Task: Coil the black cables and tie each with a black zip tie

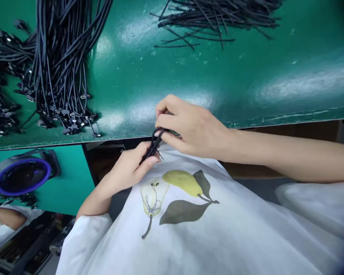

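A coiled black cable is gathered in a small bundle just off the table's front edge, in front of the white shirt. My left hand is closed around its lower end, thumb on the near side. Over the upper end bends my right hand, its fingers curled and pinching at the bundle. A thin dark tail pokes out below the coil near the left thumb. What the right fingertips grip exactly is partly hidden behind the knuckles.
On the green table, a large heap of black cables with metal-tipped connectors lies at left. Thin black ties are piled at the back. A purple-rimmed round container stands lower left, near another person's arm.
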### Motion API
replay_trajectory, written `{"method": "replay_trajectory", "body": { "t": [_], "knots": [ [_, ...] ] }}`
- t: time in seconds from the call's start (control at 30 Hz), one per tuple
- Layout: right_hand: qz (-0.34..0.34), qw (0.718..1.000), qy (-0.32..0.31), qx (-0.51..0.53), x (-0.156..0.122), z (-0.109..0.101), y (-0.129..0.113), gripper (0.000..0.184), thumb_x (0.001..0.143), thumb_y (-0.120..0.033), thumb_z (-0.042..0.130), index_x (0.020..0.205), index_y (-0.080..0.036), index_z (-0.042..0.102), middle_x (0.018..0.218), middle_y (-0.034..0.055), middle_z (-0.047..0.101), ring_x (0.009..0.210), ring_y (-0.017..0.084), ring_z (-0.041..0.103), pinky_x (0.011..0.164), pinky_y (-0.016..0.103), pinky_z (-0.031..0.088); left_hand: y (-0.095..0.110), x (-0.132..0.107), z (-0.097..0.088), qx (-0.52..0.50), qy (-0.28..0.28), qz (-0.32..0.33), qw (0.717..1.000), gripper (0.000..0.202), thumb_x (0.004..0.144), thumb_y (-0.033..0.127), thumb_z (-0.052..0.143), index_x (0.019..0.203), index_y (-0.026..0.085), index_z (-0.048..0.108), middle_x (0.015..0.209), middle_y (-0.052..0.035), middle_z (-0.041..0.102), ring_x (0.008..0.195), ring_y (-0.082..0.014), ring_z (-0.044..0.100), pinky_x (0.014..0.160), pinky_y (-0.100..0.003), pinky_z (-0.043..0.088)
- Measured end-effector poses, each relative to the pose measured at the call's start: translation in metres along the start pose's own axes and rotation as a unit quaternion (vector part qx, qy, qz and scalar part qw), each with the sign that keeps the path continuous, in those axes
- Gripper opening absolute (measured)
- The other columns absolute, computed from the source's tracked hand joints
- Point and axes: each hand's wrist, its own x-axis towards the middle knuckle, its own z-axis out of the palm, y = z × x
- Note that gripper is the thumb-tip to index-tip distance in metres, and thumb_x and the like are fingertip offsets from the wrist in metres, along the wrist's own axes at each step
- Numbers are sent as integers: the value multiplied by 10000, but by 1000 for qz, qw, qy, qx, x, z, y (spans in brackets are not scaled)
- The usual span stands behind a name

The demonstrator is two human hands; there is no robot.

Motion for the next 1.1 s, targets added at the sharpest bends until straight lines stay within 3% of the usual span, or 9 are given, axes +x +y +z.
{"method": "replay_trajectory", "body": {
  "t": [0.17,0.3,0.47,0.6,0.77,0.9,1.0,1.1],
  "knots": [
    [12,998,-16,-53,5,2,6,237,936,-224,378,900,-172,607,1048,16,555,839,125,559,703,255,435,-9,9,2,-133,-15,-18,991,301,974,385,424,1189,183,482,878,-25,712,609,-116,640,598,-217,495],
    [42,995,-11,-86,6,7,12,242,947,-230,364,895,-165,591,1058,27,567,861,135,595,670,242,437,-7,15,4,-130,7,-37,991,281,980,389,410,1133,175,511,860,-14,702,587,-92,626,589,-194,486],
    [70,964,-70,-246,15,12,8,241,926,-171,358,973,-122,589,1162,100,584,762,171,628,482,241,355,-3,21,3,-173,2,-50,984,328,978,426,395,1100,165,551,891,-30,704,680,-122,662,631,-218,521],
    [95,948,-83,-293,22,4,-2,283,933,-155,322,1091,-150,556,1256,91,560,841,212,653,466,227,360,-6,20,-6,-209,-2,-48,977,372,961,432,433,1199,161,521,947,-48,710,770,-154,684,719,-263,540],
    [17,965,-128,-227,16,-1,-6,328,917,-100,282,1151,-136,509,1183,114,586,971,259,644,675,317,522,-6,14,-18,-145,-66,-9,987,271,941,242,437,1173,171,558,1019,-47,698,894,-166,664,853,-285,502],
    [16,989,-112,-99,10,1,1,297,903,-115,283,1064,-166,528,1106,58,599,1112,270,594,855,423,506,-5,7,-17,-131,-71,-21,989,378,865,123,455,1227,191,539,1040,-26,695,951,-164,645,855,-270,489],
    [16,993,-115,-20,2,-11,7,248,909,-167,373,1081,-203,548,1076,25,610,1140,272,581,904,459,491,-14,-2,-14,-157,-91,-46,982,385,844,101,446,1204,196,546,955,-17,691,855,-152,650,785,-259,505],
    [27,993,-105,56,-14,-34,5,233,934,-234,425,1107,-271,577,1090,-2,635,1057,212,614,862,392,521,-31,-12,-14,-194,-25,-86,977,327,843,114,449,1146,177,554,870,-14,660,735,-129,627,719,-259,512]
  ]
}}
